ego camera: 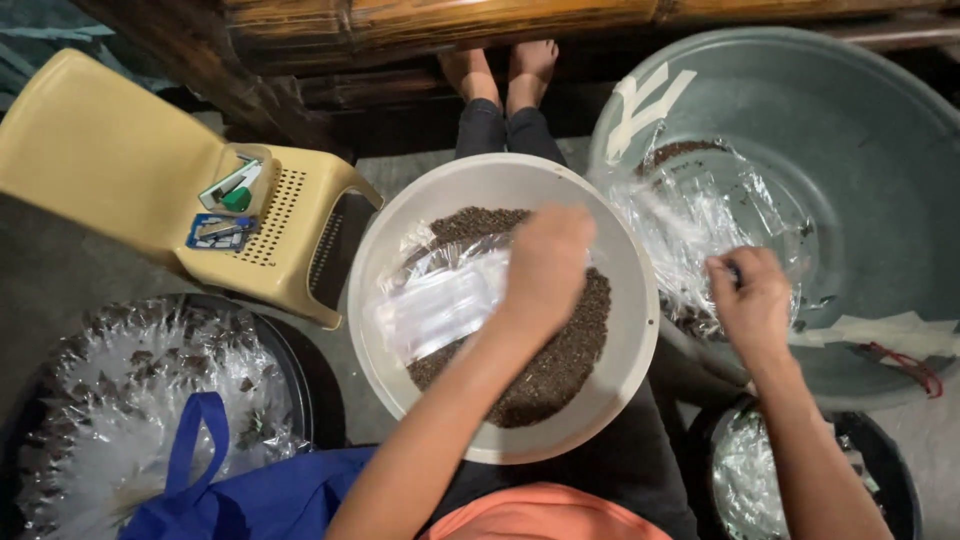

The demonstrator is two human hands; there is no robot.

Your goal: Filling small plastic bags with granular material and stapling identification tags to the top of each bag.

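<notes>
A white round basin rests on my lap, holding dark brown granular material and a stack of clear plastic bags. My left hand reaches into the basin with its fingers curled down over the granules beside the bags; whether it grips anything is hidden. My right hand is at the rim of a large grey tub, fingers pinched on a clear plastic bag that lies inside the tub.
A yellow plastic chair at the left carries a stapler and a small box. A dark tub of filled clear packets and a blue cloth bag sit lower left. Another dark bucket stands lower right. A wooden bench is ahead.
</notes>
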